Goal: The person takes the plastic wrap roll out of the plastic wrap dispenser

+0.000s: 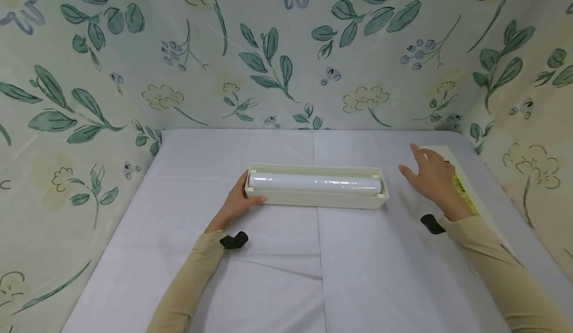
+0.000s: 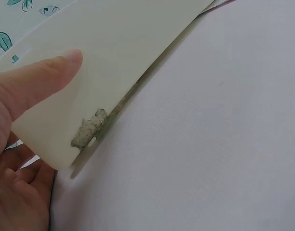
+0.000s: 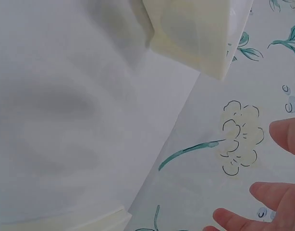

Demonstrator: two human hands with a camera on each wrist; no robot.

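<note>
A long cream cling film box (image 1: 322,201) sits on the white-covered table with its top off. Inside it lies a shiny white roll of cling film (image 1: 313,183). My left hand (image 1: 236,203) grips the box's left end, thumb on the front wall and fingers round behind. The left wrist view shows a worn greyish patch (image 2: 91,131) low on that wall. My right hand (image 1: 431,179), fingers spread and holding nothing, is over a long cream lid (image 1: 440,151) at the right. The lid bears a yellow-green label (image 1: 465,194); hand and sleeve hide part of it.
A white cloth (image 1: 268,283) with creases covers the table. Fabric with a leaf and flower print (image 1: 286,99) hangs behind the table and at both sides. Black wrist devices (image 1: 234,240) sit by both cuffs.
</note>
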